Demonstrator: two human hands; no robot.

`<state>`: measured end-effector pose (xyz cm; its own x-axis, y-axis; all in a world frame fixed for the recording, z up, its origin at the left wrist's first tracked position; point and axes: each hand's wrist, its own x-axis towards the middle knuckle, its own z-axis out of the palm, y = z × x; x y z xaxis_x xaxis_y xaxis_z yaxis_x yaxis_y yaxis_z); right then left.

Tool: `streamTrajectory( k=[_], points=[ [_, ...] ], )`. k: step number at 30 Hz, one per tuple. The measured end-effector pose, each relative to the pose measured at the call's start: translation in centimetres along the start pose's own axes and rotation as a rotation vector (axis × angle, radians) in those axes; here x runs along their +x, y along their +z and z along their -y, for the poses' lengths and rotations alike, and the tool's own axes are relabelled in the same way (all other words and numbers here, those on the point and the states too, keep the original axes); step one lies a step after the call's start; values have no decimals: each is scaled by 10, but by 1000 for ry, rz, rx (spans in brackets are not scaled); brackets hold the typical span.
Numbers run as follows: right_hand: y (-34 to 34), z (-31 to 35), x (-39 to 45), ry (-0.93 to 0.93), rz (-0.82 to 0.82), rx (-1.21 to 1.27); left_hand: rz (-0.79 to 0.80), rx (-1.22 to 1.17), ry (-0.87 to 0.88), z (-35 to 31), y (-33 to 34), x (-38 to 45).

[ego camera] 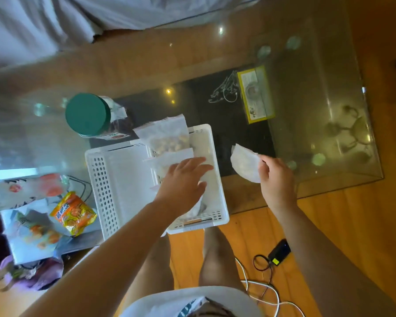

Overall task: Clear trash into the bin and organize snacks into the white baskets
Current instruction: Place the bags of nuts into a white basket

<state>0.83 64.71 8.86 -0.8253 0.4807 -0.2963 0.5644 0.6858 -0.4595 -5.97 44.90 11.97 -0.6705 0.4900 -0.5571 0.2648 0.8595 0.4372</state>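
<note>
tissue [244, 164]: white crumpled sheet, in the air over the dark part of the glass table, just right of the right basket; it looks like trash, so the bin is its place by my judgement.
right hand [276, 177]: closed on the near edge of the tissue, fingers curled; the sheet sticks out away from the person and to the left of the hand.
bin: not visible in this view; i cannot tell which way the right hand must carry the tissue.
snack bags [167, 136]: clear zip bags with nuts, standing at the far end of the right basket, one behind the other; a lower one is partly under the left hand.
left hand [185, 177]: flat and wide, fingers stretched toward the right, palm down on the bags inside the right basket; it holds nothing that i can see.
right basket [217, 191]: white, long axis going away from the person, near end hanging over the table edge.
left basket [105, 179]: white, touching the right one on its left side, seems empty.
nearer hand: for the bags the left hand, already on them; for the tissue only the right.
orange pack [72, 213]: still outside, left of the left basket, so the left hand is closer to it.
jar [88, 114]: green lid, behind the left basket, also not sorted yet.
table [318, 110]: glass, mostly bare on the right half.
</note>
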Motion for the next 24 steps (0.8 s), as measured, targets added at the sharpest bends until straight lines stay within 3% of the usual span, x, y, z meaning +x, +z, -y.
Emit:
streamTrajectory(
  k=[4,9,11,15,16,18,20,24],
  points=[
    [8,-18,14,39,-30,-75,61,179,62,-4,9,11],
    [13,-8,11,-265,42,-155,94,218,52,-9,9,15],
    [15,-9,11,-300,68,-144,116,248,57,-7,9,15],
    [-2,-24,23,43,-103,3,160,325,77,-2,12,16],
    [-3,-24,23,26,-56,-43,168,340,83,-1,12,16],
    [-1,-16,17,-177,153,-181,178,364,97,-1,14,19],
    [-2,-7,8,-338,250,-198,188,394,107,-1,15,21],
    [-17,0,0,-253,39,-24,213,444,121,-2,18,23]
  ],
)
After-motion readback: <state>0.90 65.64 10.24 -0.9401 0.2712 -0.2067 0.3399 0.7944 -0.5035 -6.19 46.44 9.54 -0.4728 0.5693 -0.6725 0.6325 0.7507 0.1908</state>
